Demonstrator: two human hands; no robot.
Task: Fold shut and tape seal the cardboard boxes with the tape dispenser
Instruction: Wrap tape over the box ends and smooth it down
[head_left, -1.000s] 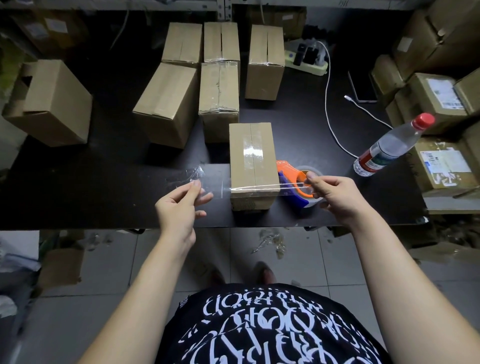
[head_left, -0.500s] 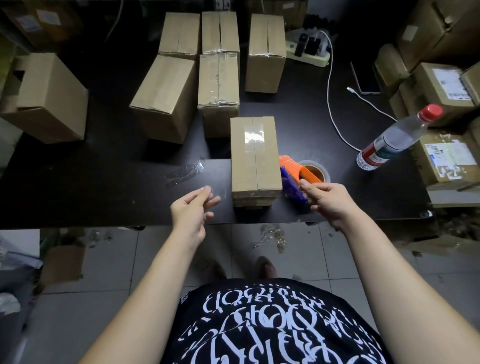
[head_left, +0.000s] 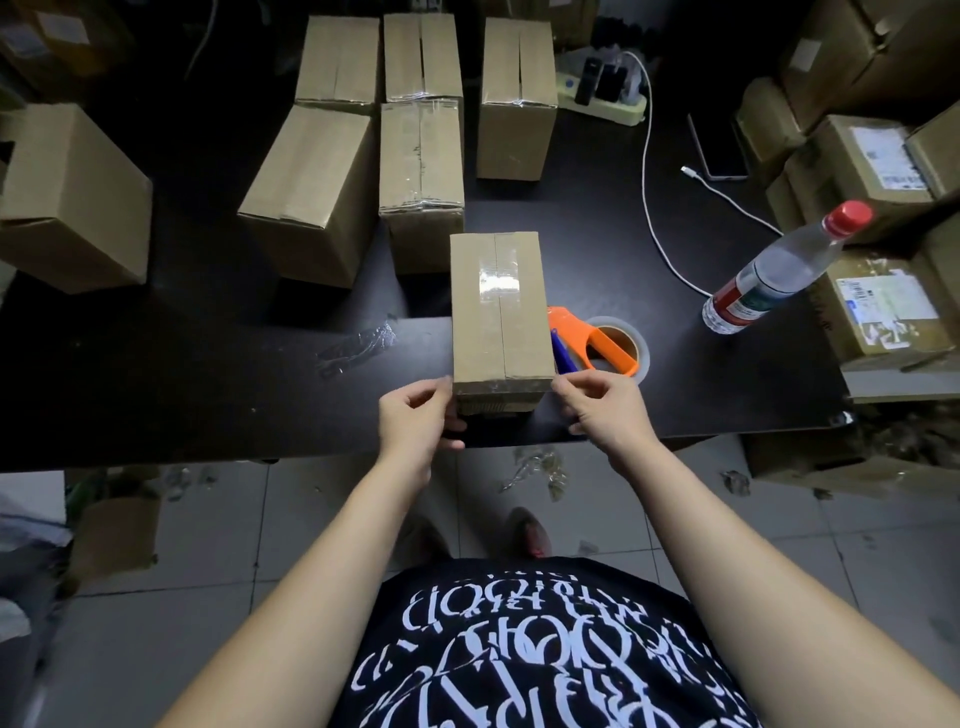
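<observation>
A closed cardboard box (head_left: 498, 312) stands near the table's front edge, with clear tape along its top seam and across its near end. My left hand (head_left: 421, 415) holds the box's near left corner, thumb at the top edge and fingers curled against the side. On the opposite side, my right hand (head_left: 602, 410) pinches the near right corner with thumb and forefinger. The orange and blue tape dispenser (head_left: 597, 343) with its clear tape roll lies on the table just right of the box, apart from both hands.
Several taped boxes (head_left: 421, 156) stand behind on the black table (head_left: 208, 374); a larger box (head_left: 67, 197) sits far left. A water bottle (head_left: 779, 270), a white cable (head_left: 649, 208) and a power strip (head_left: 608, 93) are at right. A tape scrap (head_left: 358, 345) lies left of the box. Stacked boxes (head_left: 872, 156) stand beyond the right edge.
A second ago my hands stretched tape across the box's near end. The right hand has since let go of the dispenser, and both hands have closed in on the box's near corners.
</observation>
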